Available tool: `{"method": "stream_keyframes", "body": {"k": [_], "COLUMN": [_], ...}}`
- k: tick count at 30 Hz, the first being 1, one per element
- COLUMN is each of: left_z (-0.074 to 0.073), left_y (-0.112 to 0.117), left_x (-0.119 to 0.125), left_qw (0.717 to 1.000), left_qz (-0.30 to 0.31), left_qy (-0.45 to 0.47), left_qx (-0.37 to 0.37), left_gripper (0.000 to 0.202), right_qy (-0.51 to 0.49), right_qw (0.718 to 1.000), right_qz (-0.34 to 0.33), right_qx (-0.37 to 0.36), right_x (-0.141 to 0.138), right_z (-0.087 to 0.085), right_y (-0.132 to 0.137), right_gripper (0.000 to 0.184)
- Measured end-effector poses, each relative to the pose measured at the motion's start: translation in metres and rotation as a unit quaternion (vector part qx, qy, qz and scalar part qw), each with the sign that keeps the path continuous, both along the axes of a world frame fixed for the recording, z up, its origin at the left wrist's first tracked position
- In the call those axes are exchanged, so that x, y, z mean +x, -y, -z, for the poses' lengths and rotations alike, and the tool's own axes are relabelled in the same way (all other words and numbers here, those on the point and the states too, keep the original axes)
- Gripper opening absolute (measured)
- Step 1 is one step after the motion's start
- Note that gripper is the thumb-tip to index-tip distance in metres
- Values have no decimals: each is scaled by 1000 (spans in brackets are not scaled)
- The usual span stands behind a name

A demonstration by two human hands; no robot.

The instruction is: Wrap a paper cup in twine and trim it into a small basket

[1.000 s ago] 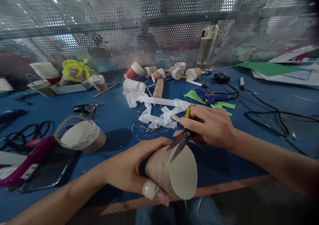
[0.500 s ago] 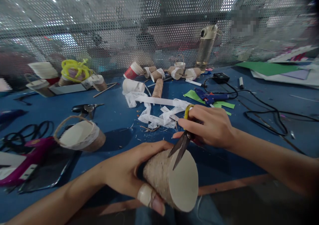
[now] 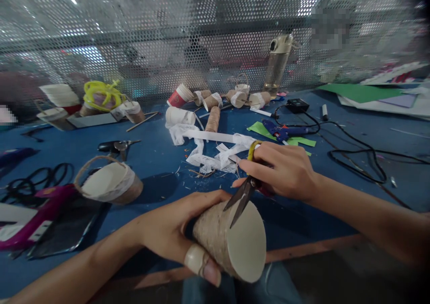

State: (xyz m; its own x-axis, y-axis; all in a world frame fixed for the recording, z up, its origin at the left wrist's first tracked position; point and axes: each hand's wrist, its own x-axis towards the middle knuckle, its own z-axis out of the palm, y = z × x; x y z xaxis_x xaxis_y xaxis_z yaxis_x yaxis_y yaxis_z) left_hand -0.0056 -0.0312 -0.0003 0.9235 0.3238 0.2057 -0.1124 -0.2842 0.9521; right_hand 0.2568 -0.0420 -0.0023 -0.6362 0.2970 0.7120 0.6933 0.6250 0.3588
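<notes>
My left hand (image 3: 174,232) is wrapped round a twine-covered paper cup (image 3: 228,239), held on its side over the table's front edge with its open mouth toward me. My right hand (image 3: 285,171) grips small scissors (image 3: 242,196) with a yellow-wrapped handle. The blades are slightly parted, their tips at the cup's rim. A finished twine cup with a lace band and a handle (image 3: 109,183) lies to the left.
White lace ribbon (image 3: 215,154), a twine spool (image 3: 212,118), paper cups (image 3: 179,95) and a blue glue gun (image 3: 285,131) with black cable (image 3: 356,151) lie on the blue table (image 3: 157,156). A magenta glue gun (image 3: 36,214), another pair of scissors (image 3: 117,146), a bottle (image 3: 277,64) and a perforated screen (image 3: 134,30) stand around.
The cup shifted slightly in my left hand, and the scissor blades stayed at its rim with small changes of angle. Nothing else moved.
</notes>
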Motion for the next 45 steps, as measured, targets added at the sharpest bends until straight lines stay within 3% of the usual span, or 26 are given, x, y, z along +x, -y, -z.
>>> {"method": "stream_keyframes", "body": {"k": [11, 13, 16, 18, 20, 22, 26, 30, 34, 37, 38, 40, 45], "left_z": [-1, -4, -2, 3, 9, 13, 13, 12, 3, -3, -2, 3, 16], "left_y": [-3, -4, -5, -6, -6, -6, -4, -4, -4, -3, -3, -4, -6], "left_x": [-6, -8, -10, -9, -8, -7, -7, -7, -9, -9, -8, -6, -4], "left_qw": [998, 996, 994, 996, 996, 997, 995, 994, 993, 988, 988, 990, 992], "left_qz": [45, 35, 44, 53, 66, 66, 65, 77, 68, 74, 68, 84, 77], "left_qy": [-30, -85, -96, -71, -40, -31, -50, -47, -57, -103, -108, -65, -61], "left_qx": [-20, -19, -23, -31, -32, -37, -53, -63, -83, -84, -86, -95, -83], "left_gripper": [75, 57, 56, 60, 83, 93, 77, 86, 57, 57, 59, 84, 87], "right_qy": [-1, -3, -7, -9, -13, -14, -13, -18, -19, -21, -21, -21, -26], "right_qw": [1000, 1000, 1000, 1000, 999, 999, 999, 999, 999, 999, 999, 999, 998], "right_qz": [-19, -22, -23, -26, -33, -39, -40, -38, -40, -42, -43, -44, -49], "right_qx": [-1, -5, -10, -10, -8, -5, 2, 6, 6, 10, 11, 12, 18], "right_x": [-2, -3, -4, -4, -3, -3, -4, -7, -8, -7, -7, -8, -11], "right_z": [-3, -2, -1, -1, -1, -1, -1, -2, -2, -2, -2, -2, -2], "right_y": [1, 1, 1, 2, 2, 3, 3, 3, 3, 3, 3, 3, 3], "right_gripper": [5, 8, 8, 5, 3, 7, 3, 12, 22, 21, 21, 19, 16]}}
